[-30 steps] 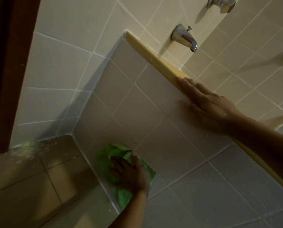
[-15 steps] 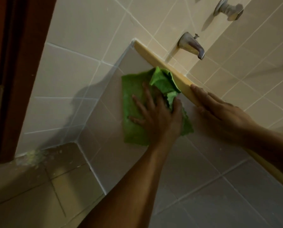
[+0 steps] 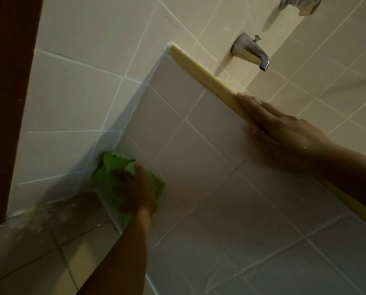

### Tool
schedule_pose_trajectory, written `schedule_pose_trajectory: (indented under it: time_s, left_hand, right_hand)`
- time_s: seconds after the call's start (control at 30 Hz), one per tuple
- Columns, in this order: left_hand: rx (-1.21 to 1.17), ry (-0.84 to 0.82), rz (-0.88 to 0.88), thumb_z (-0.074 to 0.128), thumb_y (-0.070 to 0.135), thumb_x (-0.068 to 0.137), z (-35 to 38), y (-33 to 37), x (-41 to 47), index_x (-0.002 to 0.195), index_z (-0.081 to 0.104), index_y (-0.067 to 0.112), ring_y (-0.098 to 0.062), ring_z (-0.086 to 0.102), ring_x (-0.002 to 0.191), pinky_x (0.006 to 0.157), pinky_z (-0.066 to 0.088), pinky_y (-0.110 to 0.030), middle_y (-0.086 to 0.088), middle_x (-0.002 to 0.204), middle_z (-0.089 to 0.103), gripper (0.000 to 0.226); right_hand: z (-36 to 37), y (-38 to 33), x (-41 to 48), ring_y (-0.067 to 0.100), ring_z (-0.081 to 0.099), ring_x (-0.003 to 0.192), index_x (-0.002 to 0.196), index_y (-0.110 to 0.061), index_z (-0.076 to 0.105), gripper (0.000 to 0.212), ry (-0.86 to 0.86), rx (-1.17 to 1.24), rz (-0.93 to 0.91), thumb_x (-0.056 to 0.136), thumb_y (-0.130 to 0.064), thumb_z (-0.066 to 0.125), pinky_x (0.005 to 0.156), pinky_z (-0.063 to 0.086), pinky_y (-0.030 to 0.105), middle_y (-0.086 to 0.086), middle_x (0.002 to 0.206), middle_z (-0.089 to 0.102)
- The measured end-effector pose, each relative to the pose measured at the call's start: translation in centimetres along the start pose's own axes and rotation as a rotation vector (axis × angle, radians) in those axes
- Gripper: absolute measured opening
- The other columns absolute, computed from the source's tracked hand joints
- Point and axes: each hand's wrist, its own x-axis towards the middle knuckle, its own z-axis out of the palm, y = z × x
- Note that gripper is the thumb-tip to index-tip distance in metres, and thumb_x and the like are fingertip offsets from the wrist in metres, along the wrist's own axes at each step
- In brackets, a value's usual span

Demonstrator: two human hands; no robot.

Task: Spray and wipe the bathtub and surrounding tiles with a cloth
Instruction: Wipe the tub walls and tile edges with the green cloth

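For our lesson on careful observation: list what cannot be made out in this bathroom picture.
Head view:
Tap handle: cut off by the top edge.
Cloth: middle hidden under the left hand, blurred.
Bathtub rim: lower stretch covered by the right hand and forearm.
Door frame: too dark for detail.

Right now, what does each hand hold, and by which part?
Left hand presses the middle of the green cloth; right hand rests on the tub rim, gripping nothing.
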Motion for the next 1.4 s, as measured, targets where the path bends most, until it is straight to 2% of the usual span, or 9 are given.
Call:
schedule_pose_trajectory:
  time_s: [0.13,0.37,0.6,0.77,0.87,1.1,1.23,1.3,1.4]
  left_hand:
    - [0.046,0.029,-0.073,0.026,0.071,0.097,-0.4,-6.8,-1.0,0.158,0.022,-0.006,-0.040,0.021,0.153,0.124,0.013,-0.048,-0.025,0.165,0.021,0.098]
    - [-0.029,0.032,-0.146,0.038,0.044,0.109,0.6,-5.4,-6.5,0.161,0.011,0.005,-0.033,0.012,0.156,0.122,0.012,-0.050,-0.011,0.171,0.010,0.071]
    - [0.013,-0.038,0.249,0.001,0.092,0.070,2.2,1.8,-13.6,0.162,0.012,0.013,-0.027,-0.001,0.158,0.119,0.002,-0.065,-0.003,0.172,0.008,0.122]
    - [0.076,-0.065,0.644,0.026,0.069,0.093,3.9,6.5,-19.3,0.149,0.049,0.005,-0.036,0.006,0.157,0.116,0.001,-0.075,-0.012,0.166,0.029,0.087]
    - [0.080,-0.105,0.767,0.029,0.063,0.097,4.2,7.7,-23.5,0.148,0.050,0.010,-0.033,-0.002,0.158,0.115,-0.002,-0.075,-0.010,0.167,0.026,0.077]
    - [-0.105,-0.165,0.662,0.029,0.044,0.098,3.5,11.9,-30.4,0.155,0.041,0.027,-0.027,0.008,0.158,0.114,0.003,-0.074,0.011,0.170,0.017,0.061]
    - [-0.212,-0.172,0.743,0.041,0.023,0.099,2.7,12.1,-32.1,0.154,0.043,0.016,-0.039,0.027,0.152,0.117,0.023,-0.067,-0.011,0.164,0.034,0.056]
    - [-0.214,-0.201,0.744,0.041,0.028,0.099,2.9,12.3,-33.1,0.153,0.046,0.019,-0.041,0.036,0.148,0.116,0.033,-0.059,-0.019,0.159,0.039,0.055]
    - [-0.152,-0.303,0.754,0.043,0.028,0.103,3.3,13.1,-35.7,0.146,0.054,0.020,-0.037,0.034,0.149,0.120,0.030,-0.045,-0.024,0.158,0.039,0.046]
  right_hand:
    - [0.2,0.2,0.4,0.018,0.017,0.154,0.153,-0.054,-0.012,0.066,0.005,-0.005,-0.037,0.105,-0.041,0.032,0.115,0.026,0.036,-0.020,0.167,-0.005]
    - [0.4,0.0,0.6,0.026,0.030,0.149,0.155,-0.052,-0.014,0.064,0.011,-0.065,-0.032,0.107,-0.046,0.028,0.113,0.034,0.041,-0.020,0.167,-0.010]
    - [0.1,0.1,-2.5,0.028,0.032,0.148,0.157,-0.047,-0.009,0.066,-0.005,0.018,0.066,0.108,-0.040,0.034,0.114,0.030,0.040,-0.014,0.169,-0.004]
    - [0.1,2.3,-10.6,0.024,0.028,0.150,0.153,-0.057,-0.012,0.061,-0.066,0.063,0.175,0.108,-0.045,0.028,0.120,0.023,0.043,-0.018,0.168,-0.002]
    - [0.2,3.8,-15.8,0.020,0.024,0.151,0.152,-0.059,-0.010,0.059,-0.095,0.090,0.225,0.105,-0.050,0.025,0.120,0.020,0.038,-0.017,0.167,0.000]
    - [1.0,7.1,-24.0,0.026,0.033,0.148,0.153,-0.061,0.003,0.055,-0.066,0.163,0.369,0.104,-0.057,0.026,0.115,0.033,0.043,-0.012,0.168,0.017]
    - [1.3,7.9,-28.0,0.033,0.044,0.140,0.154,-0.058,0.003,0.054,-0.049,0.143,0.406,0.104,-0.057,0.025,0.106,0.044,0.046,-0.009,0.167,0.021]
    - [1.5,8.4,-29.7,0.033,0.047,0.136,0.154,-0.057,0.005,0.053,-0.031,0.134,0.418,0.104,-0.058,0.024,0.098,0.048,0.045,-0.011,0.166,0.024]
    - [2.0,9.3,-31.6,0.033,0.049,0.134,0.153,-0.058,0.004,0.052,-0.019,0.121,0.429,0.104,-0.060,0.022,0.088,0.049,0.043,-0.011,0.165,0.025]
